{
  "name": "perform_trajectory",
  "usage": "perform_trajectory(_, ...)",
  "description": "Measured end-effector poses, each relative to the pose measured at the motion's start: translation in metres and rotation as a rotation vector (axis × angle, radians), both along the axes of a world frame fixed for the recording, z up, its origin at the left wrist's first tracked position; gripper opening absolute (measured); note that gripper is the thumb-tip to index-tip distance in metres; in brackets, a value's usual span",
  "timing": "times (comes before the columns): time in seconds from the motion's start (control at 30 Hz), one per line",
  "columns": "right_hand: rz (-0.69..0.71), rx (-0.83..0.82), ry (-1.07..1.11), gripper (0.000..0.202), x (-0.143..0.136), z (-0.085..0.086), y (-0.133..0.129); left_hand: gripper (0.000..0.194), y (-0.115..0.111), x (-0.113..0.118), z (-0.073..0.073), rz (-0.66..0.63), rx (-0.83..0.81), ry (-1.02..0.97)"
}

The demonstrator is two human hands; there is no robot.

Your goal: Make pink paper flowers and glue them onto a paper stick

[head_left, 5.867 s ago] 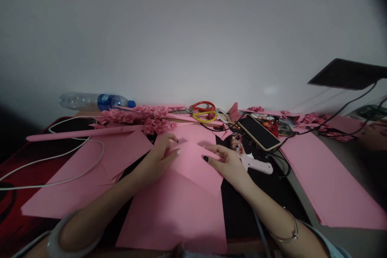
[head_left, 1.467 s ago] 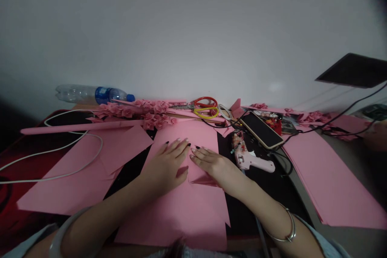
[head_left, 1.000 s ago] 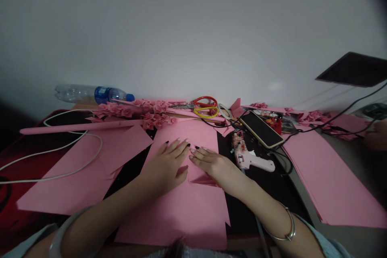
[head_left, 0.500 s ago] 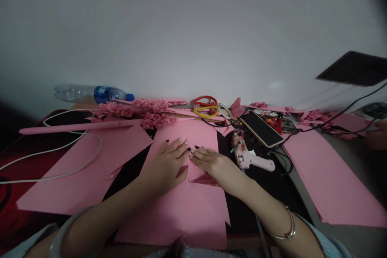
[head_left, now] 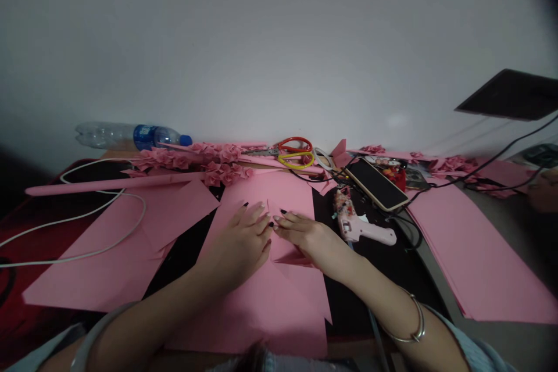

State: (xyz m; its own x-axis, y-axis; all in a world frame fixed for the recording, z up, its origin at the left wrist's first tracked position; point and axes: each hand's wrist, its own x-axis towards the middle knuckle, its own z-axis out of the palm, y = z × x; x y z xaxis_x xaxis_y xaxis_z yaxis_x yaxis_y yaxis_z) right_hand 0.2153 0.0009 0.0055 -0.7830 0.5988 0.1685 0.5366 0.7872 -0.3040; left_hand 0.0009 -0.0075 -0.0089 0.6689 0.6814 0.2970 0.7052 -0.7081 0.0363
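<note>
My left hand [head_left: 238,247] lies flat, fingers stretched out, on pink paper. Beside it my right hand [head_left: 310,239] presses down with its fingers spread and pointing left. The fingertips of both hands nearly meet. Under my right hand is a folded piece of pink paper [head_left: 285,251], its near edge lifted a little and showing layers. It rests on larger pink sheets [head_left: 257,319] spread in front of me. Neither hand grips anything.
Right of my hands lie a glue gun [head_left: 368,231], a phone [head_left: 377,185] and a pink paper stack [head_left: 479,261]. Scissors [head_left: 296,160], paper flowers [head_left: 226,174] and a plastic bottle [head_left: 115,135] line the wall. A white cable [head_left: 145,209] crosses pink sheets [head_left: 100,267] on the left.
My left hand has shifted slightly toward me along the paper, its thumb closer to its fingers. My right hand stays almost in place.
</note>
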Motion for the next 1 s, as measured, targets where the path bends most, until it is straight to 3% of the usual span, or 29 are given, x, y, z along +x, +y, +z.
perform_trajectory(0.37,-0.007,-0.034,0.011,0.037,0.0001,0.0011,-0.0009,0.027,-0.0009,-0.0027,-0.0069,-0.055,0.067,0.160)
perform_trajectory(1.0,0.019,-0.004,0.032,0.035,-0.0012,0.0037,0.0017,0.027,-0.0065,0.0005,-0.0045,-0.046,0.089,0.154)
